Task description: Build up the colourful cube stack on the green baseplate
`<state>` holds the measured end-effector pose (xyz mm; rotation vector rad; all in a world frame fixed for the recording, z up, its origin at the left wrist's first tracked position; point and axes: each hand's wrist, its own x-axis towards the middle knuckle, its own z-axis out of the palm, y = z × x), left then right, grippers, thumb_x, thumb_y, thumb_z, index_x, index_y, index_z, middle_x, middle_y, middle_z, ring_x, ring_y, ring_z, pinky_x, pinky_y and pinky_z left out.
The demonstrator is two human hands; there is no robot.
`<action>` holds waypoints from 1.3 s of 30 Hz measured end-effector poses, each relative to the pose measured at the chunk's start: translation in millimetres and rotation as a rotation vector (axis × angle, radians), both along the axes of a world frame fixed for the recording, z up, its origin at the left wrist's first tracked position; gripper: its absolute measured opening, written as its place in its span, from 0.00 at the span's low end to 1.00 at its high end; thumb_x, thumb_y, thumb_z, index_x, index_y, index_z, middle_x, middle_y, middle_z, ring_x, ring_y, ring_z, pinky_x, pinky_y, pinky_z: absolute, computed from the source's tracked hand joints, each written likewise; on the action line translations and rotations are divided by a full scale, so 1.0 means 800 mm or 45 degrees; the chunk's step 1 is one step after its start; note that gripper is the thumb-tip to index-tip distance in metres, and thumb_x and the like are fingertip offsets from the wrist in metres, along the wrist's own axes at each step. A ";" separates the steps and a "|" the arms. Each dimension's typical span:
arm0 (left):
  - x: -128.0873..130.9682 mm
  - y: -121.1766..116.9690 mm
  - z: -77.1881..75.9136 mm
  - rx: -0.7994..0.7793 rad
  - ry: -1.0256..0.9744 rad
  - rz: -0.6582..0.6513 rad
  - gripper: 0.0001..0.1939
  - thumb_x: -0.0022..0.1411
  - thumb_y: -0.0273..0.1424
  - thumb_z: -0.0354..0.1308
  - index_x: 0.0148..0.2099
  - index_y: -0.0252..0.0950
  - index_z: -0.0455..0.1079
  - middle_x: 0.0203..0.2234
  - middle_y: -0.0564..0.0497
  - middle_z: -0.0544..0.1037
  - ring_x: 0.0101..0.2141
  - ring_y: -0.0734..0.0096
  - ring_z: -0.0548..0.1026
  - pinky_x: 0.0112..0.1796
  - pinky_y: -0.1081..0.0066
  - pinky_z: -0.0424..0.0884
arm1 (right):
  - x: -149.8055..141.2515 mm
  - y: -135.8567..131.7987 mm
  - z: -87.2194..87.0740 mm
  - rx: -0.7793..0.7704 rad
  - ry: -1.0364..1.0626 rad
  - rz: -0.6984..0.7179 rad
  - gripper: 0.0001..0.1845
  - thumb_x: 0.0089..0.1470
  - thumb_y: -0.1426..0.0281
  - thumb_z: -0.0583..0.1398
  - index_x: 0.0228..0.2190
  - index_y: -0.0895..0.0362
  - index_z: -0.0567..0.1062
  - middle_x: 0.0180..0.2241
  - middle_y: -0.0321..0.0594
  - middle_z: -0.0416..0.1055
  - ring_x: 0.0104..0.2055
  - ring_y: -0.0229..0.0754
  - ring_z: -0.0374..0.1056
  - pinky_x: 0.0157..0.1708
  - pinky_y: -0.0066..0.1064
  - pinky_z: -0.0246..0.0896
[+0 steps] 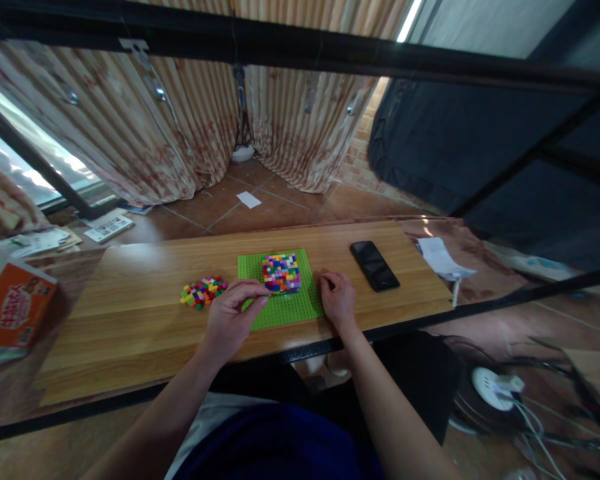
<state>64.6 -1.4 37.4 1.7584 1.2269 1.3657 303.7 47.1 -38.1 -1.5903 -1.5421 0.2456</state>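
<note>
A block built of many small multicoloured toy bricks (281, 273) stands on a green studded baseplate (285, 312). My left hand (235, 310) is at the block's lower left corner, thumb and forefinger pinched together. Whatever is between those fingertips is too small to make out. Left of this hand lies a loose pile of small coloured bricks (203, 292). My right hand (338, 299) rests at the baseplate's right edge, its fingers curled in, with no object visible in them.
A black phone (375, 265) lies on the wooden table (130, 313), right of my right hand. White paper (437, 257) is beyond the table's right end. An orange box (15, 303) stands at the left. A dark metal bar (300, 33) crosses overhead.
</note>
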 end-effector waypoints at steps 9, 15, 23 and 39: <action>0.013 0.011 -0.003 0.102 0.198 0.035 0.05 0.62 0.29 0.57 0.38 0.39 0.75 0.35 0.51 0.80 0.37 0.70 0.78 0.42 0.68 0.73 | -0.001 0.000 0.000 0.021 0.026 0.015 0.12 0.57 0.70 0.55 0.30 0.57 0.79 0.33 0.45 0.74 0.38 0.45 0.69 0.42 0.36 0.63; 0.033 0.027 -0.008 0.186 0.469 0.097 0.05 0.61 0.27 0.57 0.39 0.39 0.74 0.34 0.51 0.81 0.37 0.66 0.77 0.41 0.64 0.71 | 0.000 0.001 -0.001 -0.004 0.012 0.010 0.12 0.57 0.70 0.55 0.30 0.58 0.79 0.33 0.45 0.74 0.38 0.45 0.69 0.41 0.36 0.63; 0.055 0.043 -0.014 0.271 0.759 0.095 0.05 0.61 0.26 0.58 0.39 0.40 0.73 0.33 0.52 0.80 0.37 0.62 0.74 0.43 0.59 0.65 | 0.000 0.001 0.001 -0.024 0.003 0.016 0.12 0.57 0.70 0.55 0.30 0.58 0.79 0.33 0.45 0.75 0.38 0.45 0.69 0.41 0.36 0.63; 0.063 0.049 0.001 0.266 1.091 0.045 0.09 0.58 0.24 0.55 0.38 0.39 0.75 0.33 0.49 0.79 0.39 0.58 0.72 0.49 0.53 0.62 | 0.000 0.001 0.002 0.001 0.010 0.016 0.13 0.56 0.70 0.55 0.29 0.58 0.79 0.32 0.45 0.74 0.37 0.45 0.69 0.40 0.35 0.64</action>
